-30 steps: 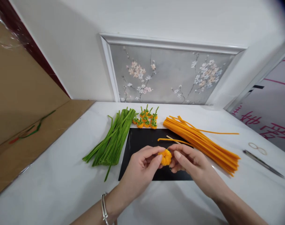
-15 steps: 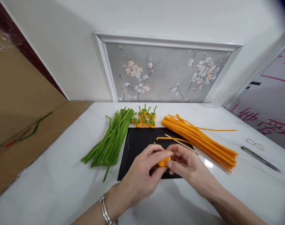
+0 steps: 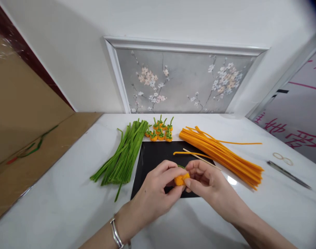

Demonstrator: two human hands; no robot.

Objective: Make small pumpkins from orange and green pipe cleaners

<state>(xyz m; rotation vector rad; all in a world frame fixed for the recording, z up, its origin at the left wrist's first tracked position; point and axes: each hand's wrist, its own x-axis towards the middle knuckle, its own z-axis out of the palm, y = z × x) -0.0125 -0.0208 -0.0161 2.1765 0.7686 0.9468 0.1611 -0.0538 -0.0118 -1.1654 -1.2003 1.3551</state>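
A small orange pipe-cleaner pumpkin (image 3: 180, 179) is pinched between both hands above a black mat (image 3: 154, 155). My left hand (image 3: 160, 186) grips its left side between thumb and fingers. With thumb and fingers closed at its right edge, my right hand (image 3: 207, 181) also holds it. A bit of green stem (image 3: 181, 166) shows just behind the piece; its lower end is hidden by the fingers. Past the mat stand several finished orange pumpkins (image 3: 161, 135) with green tops and upright stems.
Green pipe cleaners (image 3: 124, 155) lie bundled at the left, orange pipe cleaners (image 3: 225, 157) at the right. A wooden stick (image 3: 201, 159) crosses the mat's right edge. Tweezers (image 3: 289, 174) and two elastic rings (image 3: 282, 159) rest far right. Cardboard (image 3: 43, 155) borders the table's left side.
The orange pumpkin has turned slightly in my fingers, and more of its orange side shows. The green stem behind it now points toward the right hand. Both hands stay in place.
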